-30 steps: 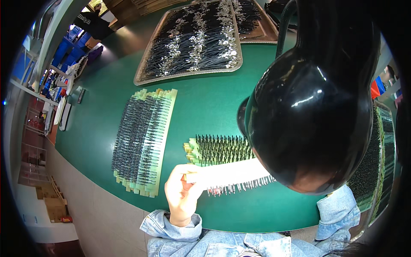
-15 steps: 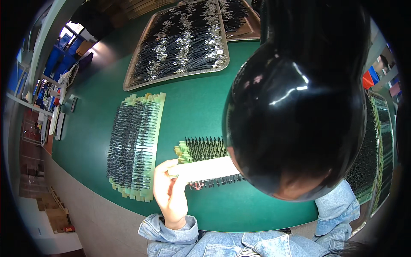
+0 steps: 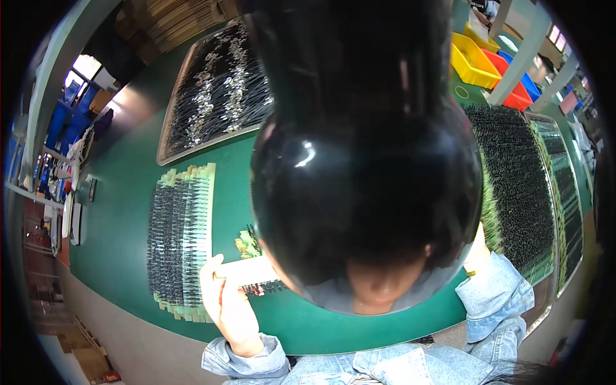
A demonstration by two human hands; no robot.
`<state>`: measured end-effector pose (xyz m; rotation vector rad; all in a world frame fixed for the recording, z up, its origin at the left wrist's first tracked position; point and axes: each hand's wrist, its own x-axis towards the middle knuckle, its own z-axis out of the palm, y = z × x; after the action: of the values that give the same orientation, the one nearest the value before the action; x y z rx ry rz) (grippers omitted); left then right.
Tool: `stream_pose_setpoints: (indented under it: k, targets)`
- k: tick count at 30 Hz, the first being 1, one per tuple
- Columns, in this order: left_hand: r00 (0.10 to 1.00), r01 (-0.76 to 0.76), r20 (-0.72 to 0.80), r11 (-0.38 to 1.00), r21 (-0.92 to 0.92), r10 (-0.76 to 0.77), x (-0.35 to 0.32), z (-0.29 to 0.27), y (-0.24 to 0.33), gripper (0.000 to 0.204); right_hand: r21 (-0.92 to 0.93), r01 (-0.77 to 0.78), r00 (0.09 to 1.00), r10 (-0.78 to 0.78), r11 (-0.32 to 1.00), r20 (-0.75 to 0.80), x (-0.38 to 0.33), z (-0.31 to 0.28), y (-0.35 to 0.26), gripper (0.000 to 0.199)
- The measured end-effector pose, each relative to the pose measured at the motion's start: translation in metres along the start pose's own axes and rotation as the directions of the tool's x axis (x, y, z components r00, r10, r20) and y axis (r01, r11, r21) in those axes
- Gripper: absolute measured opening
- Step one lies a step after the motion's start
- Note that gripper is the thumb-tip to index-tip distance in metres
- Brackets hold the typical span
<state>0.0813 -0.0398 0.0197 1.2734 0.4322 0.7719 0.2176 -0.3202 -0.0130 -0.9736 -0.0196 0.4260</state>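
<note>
A smooth, matt green surface is shown on the table (image 3: 128, 212). The pale strip (image 3: 247, 271) held in the left hand (image 3: 231, 308) looks like matt paper or card. Soft blue denim cloth is seen on the sleeves (image 3: 494, 295).

Yellow, red bins (image 3: 478, 61); perhaps cardboard (image 3: 173, 25) behind

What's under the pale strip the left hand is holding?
Under the pale strip, small dark parts and the green table show. The left hand grips its end; the rest is hidden behind the black round object.
</note>
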Motion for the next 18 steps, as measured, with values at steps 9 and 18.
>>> stream_pose_setpoints:
  k: [9, 18]
  targets:
    - [0.997, 0.024, -0.076, 0.987, 0.157, -0.013, 0.000, -0.011, 0.001, 0.029, -0.139, -0.019, 0.998, 0.026, 0.990, 0.052, -0.002, 0.017, -0.002, 0.023]
    - [0.988, 0.109, -0.105, 0.994, -0.018, -0.111, 0.000, -0.034, -0.016, 0.034, 0.007, -0.071, 0.986, 0.070, 0.997, 0.155, 0.002, 0.003, 0.003, 0.024]
